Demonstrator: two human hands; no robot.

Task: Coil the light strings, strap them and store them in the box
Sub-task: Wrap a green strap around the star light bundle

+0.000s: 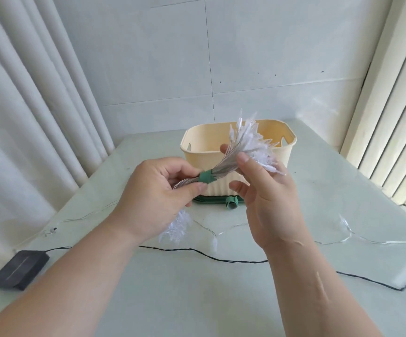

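The pale table (221, 300) spreads under both hands and carries what is not yet packed. The cream box (221, 188) stands open just beyond the fingertips, probably so a finished coil can drop straight in.

The left hand (153, 190) curls round the bundle (223, 165) of the coiled light string. Its thumb and forefinger pinch the wires right beside the green strap (206, 177), which looks like a way of holding the loops tight where the strap bites. One tuft of white bulbs hangs below this hand's fingers.

The right hand (270, 198) pinches the same bundle on the far side of the strap, between thumb and forefinger, just short of the other tuft of bulbs. Its remaining fingers are loosely spread and hold nothing. Held on both sides, the strap sits between the two pinches, so its hold can be tested or tightened. I judge this coil strapped and ready for the box.

A dark flat pack (18, 268) lies well left of the left wrist, and its black cable (197, 251) runs across beneath both forearms. A loose clear string (343, 229) trails on the table right of the right hand, uncoiled. A spare strap (231, 202), rolled up, waits below the right fingers at the foot of the box, likely for that string.
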